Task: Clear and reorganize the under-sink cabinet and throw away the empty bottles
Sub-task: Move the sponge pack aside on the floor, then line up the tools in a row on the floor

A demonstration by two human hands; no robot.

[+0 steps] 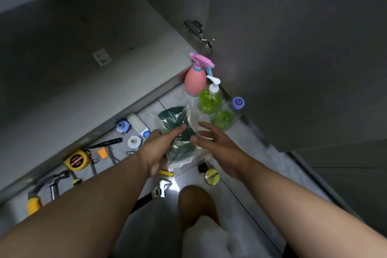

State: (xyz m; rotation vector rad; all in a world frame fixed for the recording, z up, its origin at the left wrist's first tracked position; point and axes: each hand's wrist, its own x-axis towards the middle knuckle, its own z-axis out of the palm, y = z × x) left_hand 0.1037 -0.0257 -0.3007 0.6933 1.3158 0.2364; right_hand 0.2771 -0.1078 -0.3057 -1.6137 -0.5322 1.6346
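Observation:
A clear plastic bag with dark green pads point(180, 146) lies on the tiled floor in front of the cabinet. My left hand point(159, 148) rests on its left side with straight fingers. My right hand point(217, 146) hovers just right of the bag, fingers spread and holding nothing. Behind the bag stand a pink spray bottle point(195, 81), a green pump bottle point(210, 98) and a clear bottle with a blue cap point(227, 116), close to the open cabinet door point(293, 48).
Tools lie along the cabinet base at left: a yellow tape measure point(77, 160), a hammer point(52, 182), an adjustable wrench point(161, 188), pliers, plastic fittings point(134, 141) and a white tube point(139, 124). A round tin point(212, 177) lies near my knee point(196, 201).

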